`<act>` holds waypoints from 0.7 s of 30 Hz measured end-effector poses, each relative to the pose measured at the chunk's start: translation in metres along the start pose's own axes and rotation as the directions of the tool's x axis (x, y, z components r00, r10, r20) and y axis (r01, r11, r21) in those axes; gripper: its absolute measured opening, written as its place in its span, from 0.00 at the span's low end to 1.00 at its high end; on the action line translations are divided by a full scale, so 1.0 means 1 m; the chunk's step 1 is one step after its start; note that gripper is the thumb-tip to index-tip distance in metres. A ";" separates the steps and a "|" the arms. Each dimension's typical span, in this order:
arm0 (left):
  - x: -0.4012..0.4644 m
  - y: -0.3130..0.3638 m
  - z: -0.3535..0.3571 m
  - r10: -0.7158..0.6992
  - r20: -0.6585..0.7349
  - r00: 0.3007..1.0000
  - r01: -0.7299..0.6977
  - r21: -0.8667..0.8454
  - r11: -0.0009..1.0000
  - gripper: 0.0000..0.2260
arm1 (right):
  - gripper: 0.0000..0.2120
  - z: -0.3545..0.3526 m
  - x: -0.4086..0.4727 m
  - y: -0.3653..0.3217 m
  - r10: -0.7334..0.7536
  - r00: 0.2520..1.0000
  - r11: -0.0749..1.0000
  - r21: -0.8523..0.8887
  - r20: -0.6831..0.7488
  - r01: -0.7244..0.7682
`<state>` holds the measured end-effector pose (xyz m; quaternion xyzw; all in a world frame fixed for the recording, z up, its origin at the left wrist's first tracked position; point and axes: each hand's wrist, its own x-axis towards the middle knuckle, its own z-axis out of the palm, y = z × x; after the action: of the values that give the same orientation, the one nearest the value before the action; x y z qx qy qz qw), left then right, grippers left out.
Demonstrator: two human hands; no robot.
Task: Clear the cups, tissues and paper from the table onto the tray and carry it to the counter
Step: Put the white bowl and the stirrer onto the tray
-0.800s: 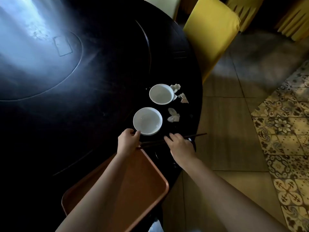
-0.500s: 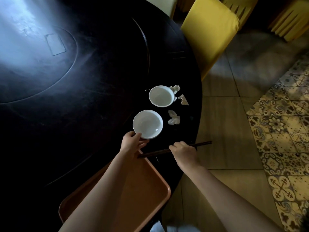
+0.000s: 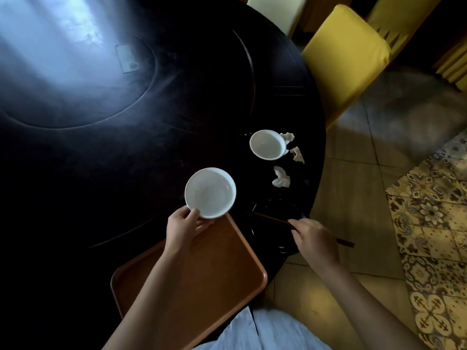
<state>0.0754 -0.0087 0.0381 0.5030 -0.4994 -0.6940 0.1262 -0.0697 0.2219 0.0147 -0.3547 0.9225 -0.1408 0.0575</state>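
Note:
My left hand (image 3: 185,224) grips the near rim of a white bowl (image 3: 210,192), which is lifted and tilted just past the far edge of the brown tray (image 3: 222,269). My right hand (image 3: 313,238) holds dark chopsticks (image 3: 275,222) near the table's right edge, their tips pointing left. A second white cup (image 3: 267,145) sits farther back on the dark round table (image 3: 151,173). Crumpled white tissues lie beside that cup: one (image 3: 288,137) at its right rim, one (image 3: 297,154) just below it, one (image 3: 280,177) nearer me.
A yellow-covered chair (image 3: 346,59) stands against the table's far right edge, with a cream chair (image 3: 275,11) behind it. A round inlaid centre (image 3: 75,79) glares with window light. Tiled floor (image 3: 366,198) and patterned tiles (image 3: 434,223) lie to the right.
My left hand has lifted the near bowl off the table and drawn it toward the tray. My right hand has picked up the chopsticks and swung them so they slant down to the right.

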 end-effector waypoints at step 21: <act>-0.105 -0.112 -0.094 -0.154 -0.279 0.948 0.107 -0.176 0.979 0.07 | 0.12 0.039 0.027 -0.166 -0.591 0.797 0.807 0.090 0.126 0.584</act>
<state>0.2380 0.0623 0.0067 0.6199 -0.3841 -0.6569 0.1915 0.0247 0.0776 0.0277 -0.6313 0.7565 -0.1467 0.0874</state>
